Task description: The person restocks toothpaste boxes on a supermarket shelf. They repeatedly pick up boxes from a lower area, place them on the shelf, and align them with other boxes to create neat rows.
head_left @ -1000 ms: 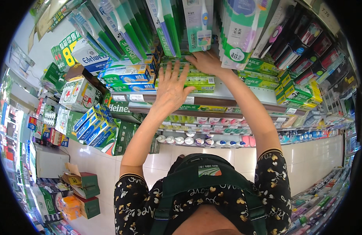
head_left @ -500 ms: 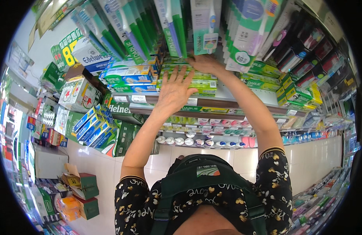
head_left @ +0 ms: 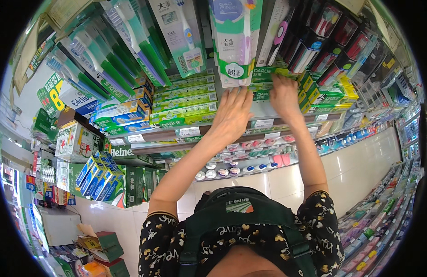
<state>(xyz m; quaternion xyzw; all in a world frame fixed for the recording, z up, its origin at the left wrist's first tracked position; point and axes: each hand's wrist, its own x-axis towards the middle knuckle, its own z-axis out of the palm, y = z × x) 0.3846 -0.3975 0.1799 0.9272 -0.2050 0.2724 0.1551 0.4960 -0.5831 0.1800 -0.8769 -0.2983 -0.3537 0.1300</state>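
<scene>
My left hand (head_left: 234, 113) reaches over the shelf, fingers stretched out flat, its tips by the lower end of a hanging toothbrush pack (head_left: 236, 46). To its right, my right hand (head_left: 285, 101) has its fingers bent down over a small stack of green toothpaste boxes (head_left: 261, 94). The fingertips rest around the right part of these boxes and partly hide them. Left of my left hand lie neat rows of yellow-green toothpaste boxes (head_left: 186, 101). More green-and-yellow boxes (head_left: 331, 94) are stacked just right of my right hand.
Packaged toothbrushes (head_left: 96, 60) hang over the shelf at the left, dark-backed packs (head_left: 315, 41) at the right. Blue-and-orange boxes (head_left: 121, 111) stand left of the green rows. Price tags (head_left: 189, 131) line the shelf edge (head_left: 167, 143). Bottles (head_left: 222, 172) fill a lower shelf. Drink cartons (head_left: 77, 143) stand at the left.
The view has shifted right along the shelf. Both hands have left the yellow-green rows and moved right, my right hand onto the smaller stack of green boxes.
</scene>
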